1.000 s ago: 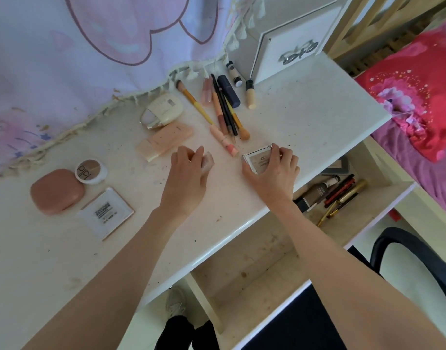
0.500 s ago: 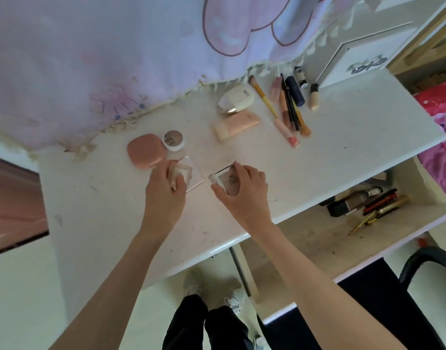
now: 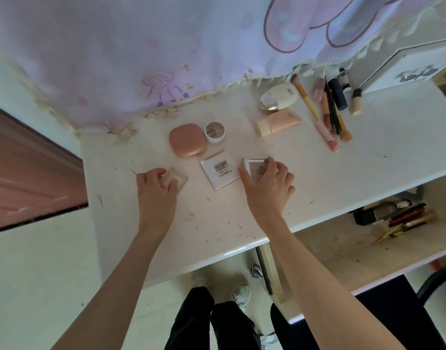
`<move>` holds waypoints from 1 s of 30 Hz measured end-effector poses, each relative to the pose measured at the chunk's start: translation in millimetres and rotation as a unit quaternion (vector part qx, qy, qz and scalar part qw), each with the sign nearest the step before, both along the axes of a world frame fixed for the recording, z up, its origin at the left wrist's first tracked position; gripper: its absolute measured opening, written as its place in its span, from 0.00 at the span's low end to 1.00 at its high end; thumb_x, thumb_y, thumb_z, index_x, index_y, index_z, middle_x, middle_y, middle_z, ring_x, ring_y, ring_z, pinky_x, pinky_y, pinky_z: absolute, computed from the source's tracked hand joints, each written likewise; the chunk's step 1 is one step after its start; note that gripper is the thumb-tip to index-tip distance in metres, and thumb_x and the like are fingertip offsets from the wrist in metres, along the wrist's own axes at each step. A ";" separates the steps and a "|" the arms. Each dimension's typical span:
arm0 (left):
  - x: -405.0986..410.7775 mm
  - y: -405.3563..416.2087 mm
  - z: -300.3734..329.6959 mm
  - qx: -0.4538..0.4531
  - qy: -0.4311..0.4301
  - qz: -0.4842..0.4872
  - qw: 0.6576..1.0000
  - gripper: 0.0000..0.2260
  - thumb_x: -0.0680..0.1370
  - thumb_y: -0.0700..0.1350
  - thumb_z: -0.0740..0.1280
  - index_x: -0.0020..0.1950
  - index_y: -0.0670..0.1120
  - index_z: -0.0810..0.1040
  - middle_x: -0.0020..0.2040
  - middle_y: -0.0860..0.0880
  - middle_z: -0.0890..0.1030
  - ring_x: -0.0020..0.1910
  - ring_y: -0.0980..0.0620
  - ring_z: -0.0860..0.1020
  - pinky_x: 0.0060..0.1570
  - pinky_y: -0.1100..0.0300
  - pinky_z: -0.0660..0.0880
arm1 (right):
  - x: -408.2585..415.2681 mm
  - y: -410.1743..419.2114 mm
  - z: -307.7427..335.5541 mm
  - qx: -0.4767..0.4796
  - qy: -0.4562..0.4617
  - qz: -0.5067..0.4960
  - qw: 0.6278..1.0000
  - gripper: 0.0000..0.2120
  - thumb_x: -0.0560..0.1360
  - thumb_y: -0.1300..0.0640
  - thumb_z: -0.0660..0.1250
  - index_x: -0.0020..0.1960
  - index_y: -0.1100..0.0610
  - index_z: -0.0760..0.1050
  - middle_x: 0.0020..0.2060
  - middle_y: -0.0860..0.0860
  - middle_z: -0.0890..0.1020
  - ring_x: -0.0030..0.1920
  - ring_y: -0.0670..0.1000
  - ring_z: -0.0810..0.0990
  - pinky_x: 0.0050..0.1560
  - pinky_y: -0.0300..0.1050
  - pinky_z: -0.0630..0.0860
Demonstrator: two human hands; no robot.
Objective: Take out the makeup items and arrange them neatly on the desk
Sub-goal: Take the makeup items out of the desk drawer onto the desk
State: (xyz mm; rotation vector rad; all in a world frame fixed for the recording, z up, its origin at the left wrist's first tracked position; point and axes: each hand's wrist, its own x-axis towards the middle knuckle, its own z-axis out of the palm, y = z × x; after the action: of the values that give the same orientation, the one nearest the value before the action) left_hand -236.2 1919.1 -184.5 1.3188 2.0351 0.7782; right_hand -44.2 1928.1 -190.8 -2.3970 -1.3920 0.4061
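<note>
My left hand (image 3: 157,192) grips a small clear square case (image 3: 177,178) lying on the white desk (image 3: 368,160), left of the other compacts. My right hand (image 3: 266,184) holds a square clear-lidded compact (image 3: 254,165) just right of a flat white square compact (image 3: 219,172). Behind these lie a pink rounded compact (image 3: 188,140) and a small round white pot (image 3: 215,132). Farther right are a cream oval case (image 3: 277,98), a peach tube (image 3: 277,122) and a row of brushes, pencils and sticks (image 3: 329,109).
An open drawer (image 3: 356,248) under the desk's right side holds several more makeup items (image 3: 393,214). A pink printed cloth (image 3: 166,46) hangs behind the desk. A white box (image 3: 409,64) stands at the back right. A black chair (image 3: 436,284) is at the lower right.
Both hands moved left across the desk with their items. My left hand now has the clear case left of the white compact; my right hand has its compact beside that compact's right edge.
</note>
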 end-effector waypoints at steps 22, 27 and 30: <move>44.8 -27.3 20.6 0.046 0.214 -0.266 0.939 0.20 0.78 0.42 0.63 0.70 0.42 0.68 0.71 0.39 0.64 0.71 0.39 0.61 0.66 0.42 0.60 | 39.5 -29.6 7.7 0.021 0.074 0.113 0.991 0.26 0.79 0.48 0.58 0.73 0.59 0.60 0.72 0.57 0.63 0.71 0.57 0.63 0.71 0.53 0.59; 123.4 -49.3 23.8 0.168 0.192 -0.419 0.872 0.17 0.79 0.44 0.58 0.67 0.39 0.71 0.67 0.38 0.71 0.68 0.39 0.67 0.65 0.45 0.66 | 100.8 -75.9 8.4 0.101 0.053 0.068 0.991 0.20 0.78 0.55 0.62 0.68 0.63 0.68 0.67 0.60 0.71 0.67 0.59 0.69 0.68 0.58 0.66; 181.9 -71.7 14.2 0.180 0.164 -0.500 0.831 0.18 0.77 0.42 0.61 0.65 0.40 0.73 0.66 0.40 0.73 0.67 0.41 0.70 0.63 0.47 0.70 | 149.3 -109.5 4.3 0.132 0.030 0.028 0.990 0.17 0.77 0.60 0.62 0.64 0.66 0.71 0.61 0.62 0.75 0.63 0.61 0.73 0.64 0.57 0.70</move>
State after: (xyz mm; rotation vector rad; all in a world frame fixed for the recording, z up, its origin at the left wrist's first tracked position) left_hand -54.3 1847.4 -170.3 2.5328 1.0855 0.4323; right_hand 105.1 1818.6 -186.5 -2.1216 -1.3928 0.2864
